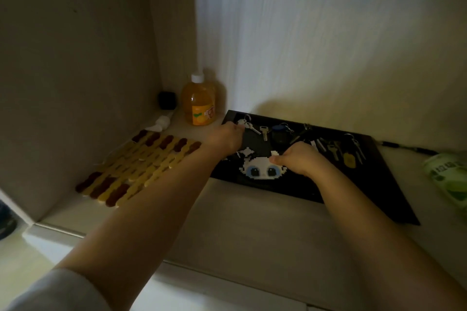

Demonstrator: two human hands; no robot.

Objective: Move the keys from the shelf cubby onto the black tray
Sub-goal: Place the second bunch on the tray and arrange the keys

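A black tray with a white pixel-art face lies on the shelf inside the cubby. Several keys rest along its far edge: a silver bunch on a ring, a single silver key, a dark blue fob, a black-handled set and a bunch with a yellow tag. My left hand reaches to the tray's far left corner, its fingers touching the silver bunch. My right hand hovers over the tray's middle with curled fingers beside the black-handled set; whether it grips anything is hidden.
An orange drink bottle stands at the back left corner, next to a small black object and a white tube. A yellow and brown slatted mat lies left of the tray. A green wipes pack sits at the right.
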